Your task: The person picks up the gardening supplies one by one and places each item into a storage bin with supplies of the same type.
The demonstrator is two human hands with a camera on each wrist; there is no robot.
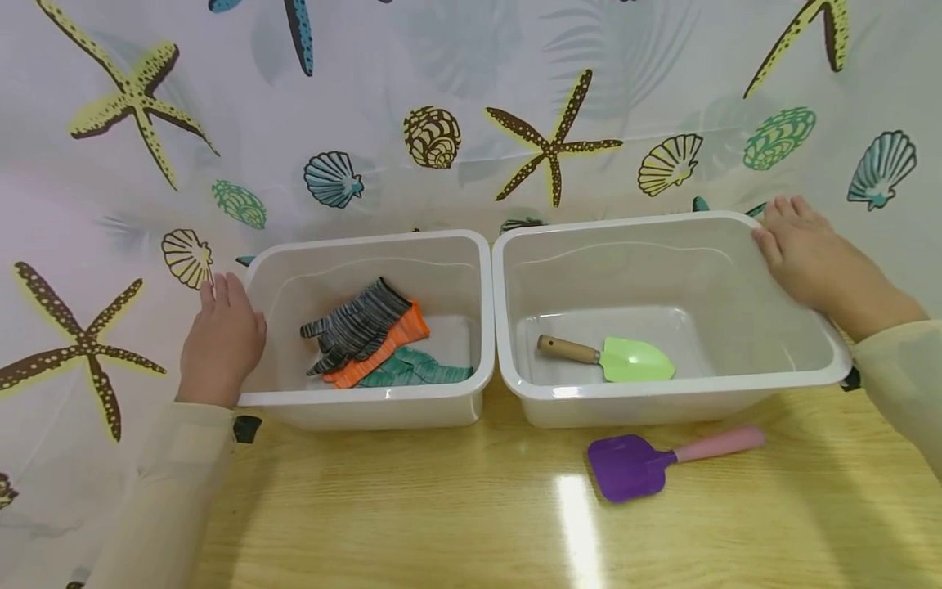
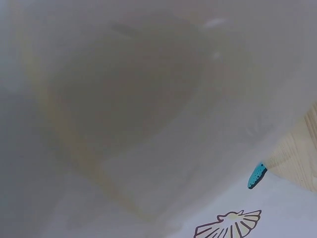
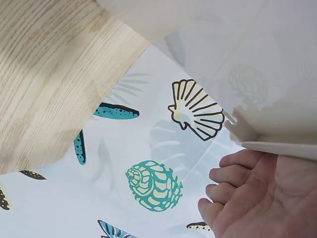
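Two white plastic bins stand side by side with their rims almost touching. My left hand (image 1: 224,339) rests against the outer end of the left bin (image 1: 368,411), fingers extended. Inside lie gloves: a dark grey one (image 1: 356,323) over an orange one (image 1: 401,329) and a green one (image 1: 415,370). At the far right corner of the right bin (image 1: 677,405), my right hand (image 1: 817,254) lies over the rim; in the right wrist view its loosely bent fingers (image 3: 233,174) are below the rim. A green trowel (image 1: 636,360) with a wooden handle lies in that bin.
A purple shovel (image 1: 629,466) with a pink handle lies on the wooden table (image 1: 412,507) in front of the right bin. Behind and to the left hangs a white cloth (image 1: 456,74) printed with shells and starfish. The left wrist view is mostly a blurred pale surface.
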